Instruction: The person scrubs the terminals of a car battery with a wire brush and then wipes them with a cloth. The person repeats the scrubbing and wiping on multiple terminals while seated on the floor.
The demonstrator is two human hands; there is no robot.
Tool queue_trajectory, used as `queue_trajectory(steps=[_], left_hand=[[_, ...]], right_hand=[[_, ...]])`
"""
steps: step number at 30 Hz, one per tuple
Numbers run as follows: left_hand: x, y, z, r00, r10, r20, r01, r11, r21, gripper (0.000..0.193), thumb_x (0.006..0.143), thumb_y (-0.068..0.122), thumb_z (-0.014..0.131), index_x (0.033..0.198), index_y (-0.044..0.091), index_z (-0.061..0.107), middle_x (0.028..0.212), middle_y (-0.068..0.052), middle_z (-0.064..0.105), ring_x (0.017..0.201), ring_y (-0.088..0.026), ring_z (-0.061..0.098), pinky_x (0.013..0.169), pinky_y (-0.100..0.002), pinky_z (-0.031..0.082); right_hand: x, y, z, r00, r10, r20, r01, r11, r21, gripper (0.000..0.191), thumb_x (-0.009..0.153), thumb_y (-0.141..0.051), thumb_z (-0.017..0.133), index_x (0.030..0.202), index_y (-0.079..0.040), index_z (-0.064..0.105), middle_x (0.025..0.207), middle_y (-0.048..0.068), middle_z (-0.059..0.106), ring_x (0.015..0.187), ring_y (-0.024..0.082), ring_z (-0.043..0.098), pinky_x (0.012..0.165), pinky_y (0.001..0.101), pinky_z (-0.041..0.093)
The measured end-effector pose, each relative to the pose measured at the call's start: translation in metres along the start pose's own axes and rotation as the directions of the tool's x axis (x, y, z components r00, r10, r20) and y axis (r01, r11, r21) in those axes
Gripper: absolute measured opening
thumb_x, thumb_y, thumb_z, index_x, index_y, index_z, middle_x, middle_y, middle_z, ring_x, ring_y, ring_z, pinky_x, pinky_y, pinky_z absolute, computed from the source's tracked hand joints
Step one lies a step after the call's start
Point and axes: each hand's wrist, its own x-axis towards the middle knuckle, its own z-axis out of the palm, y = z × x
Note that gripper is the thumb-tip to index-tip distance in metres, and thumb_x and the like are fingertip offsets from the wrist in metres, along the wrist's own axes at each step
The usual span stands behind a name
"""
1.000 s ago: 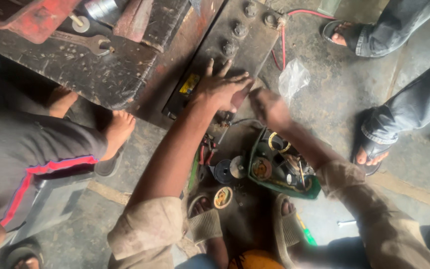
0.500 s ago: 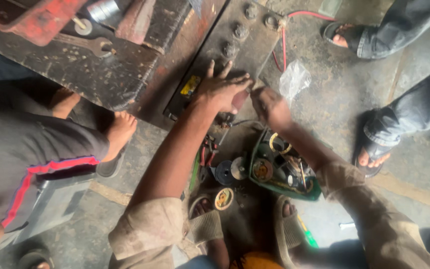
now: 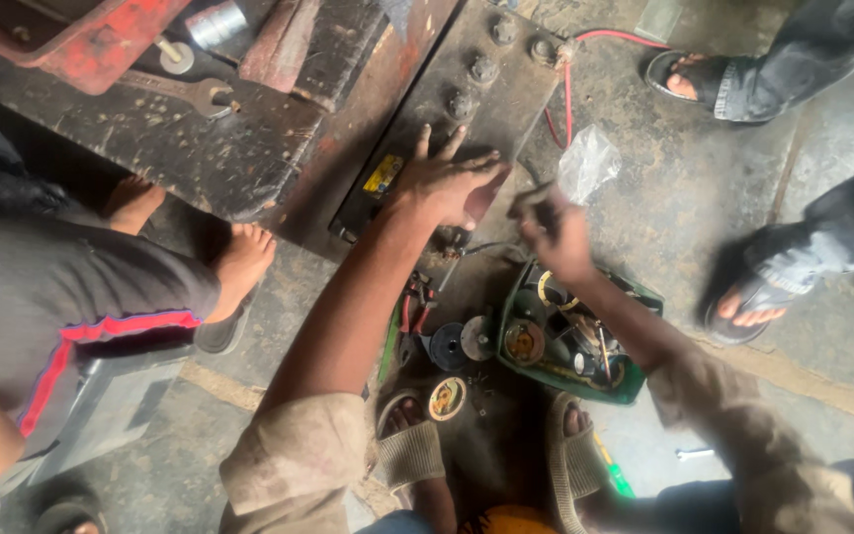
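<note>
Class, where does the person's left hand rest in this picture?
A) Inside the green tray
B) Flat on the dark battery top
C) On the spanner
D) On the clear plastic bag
B: the left hand lies spread, palm down, on the dark battery top, apart from the green tray.

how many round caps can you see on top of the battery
5 show: four in a diagonal row, near the left hand at, then, and one at the frame's top. More may sit under the hand on the battery.
</note>
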Motion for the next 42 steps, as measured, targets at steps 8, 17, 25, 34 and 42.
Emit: queue_trajectory(steps=[8, 17, 25, 34, 42], left_hand=[[-0.002, 0.006, -0.001, 1.000, -0.017, 0.003, 0.017, 1.000, 0.008, 0.114, 0.066, 0.060, 0.086, 0.159, 0.045, 0.021, 0.168, 0.019, 0.016, 0.158, -0.031, 0.006, 0.123, -0.069, -0.003], [-0.005, 0.006, -0.009, 0.998, -0.002, 0.064, 0.000, 0.999, 0.040, 0.113, 0.071, 0.058, 0.084, 0.161, 0.040, 0.017, 0.169, 0.014, 0.011, 0.157, -0.034, 0.004, 0.120, -0.072, -0.003], [-0.004, 0.002, -0.004, 1.000, 0.011, 0.022, -0.010, 0.999, -0.035, 0.114, 0.066, 0.054, 0.088, 0.160, 0.040, 0.024, 0.169, 0.018, 0.016, 0.158, -0.032, 0.007, 0.122, -0.071, -0.002], [-0.001, 0.001, 0.001, 1.000, -0.005, 0.022, 0.007, 0.997, -0.075, 0.115, 0.067, 0.054, 0.089, 0.159, 0.043, 0.022, 0.169, 0.019, 0.017, 0.158, -0.031, 0.007, 0.123, -0.071, -0.003], [-0.002, 0.000, 0.000, 0.999, 0.025, -0.033, -0.026, 0.998, -0.049, 0.112, 0.066, 0.053, 0.089, 0.158, 0.044, 0.025, 0.166, 0.019, 0.022, 0.159, -0.032, 0.007, 0.121, -0.072, 0.000]], right_hand=[[-0.001, -0.036, 0.014, 0.868, 0.489, -0.089, -0.323, 0.691, 0.646, 0.016, 0.102, -0.022, 0.067, 0.101, -0.007, 0.061, 0.084, 0.009, 0.070, 0.059, 0.012, 0.058, 0.049, 0.0278, 0.045], [0.002, -0.032, 0.022, 0.907, 0.404, -0.119, -0.339, 0.868, 0.364, 0.019, 0.104, -0.023, 0.066, 0.104, -0.005, 0.062, 0.089, 0.005, 0.073, 0.071, 0.010, 0.063, 0.064, 0.0261, 0.052], [0.004, -0.003, 0.014, 0.955, 0.293, -0.038, -0.290, 0.955, 0.058, 0.014, 0.105, -0.014, 0.062, 0.111, -0.001, 0.059, 0.084, 0.007, 0.067, 0.068, 0.008, 0.058, 0.060, 0.0245, 0.048], [0.004, 0.025, 0.013, 0.965, -0.113, 0.238, 0.235, 0.776, -0.585, 0.014, 0.095, -0.004, 0.065, 0.106, 0.000, 0.056, 0.089, 0.016, 0.068, 0.065, 0.021, 0.068, 0.054, 0.0344, 0.061], [0.017, 0.015, 0.004, 0.956, -0.174, 0.238, 0.278, 0.801, -0.530, 0.018, 0.094, -0.005, 0.064, 0.111, -0.004, 0.060, 0.083, 0.017, 0.068, 0.065, 0.031, 0.069, 0.057, 0.0419, 0.057]])
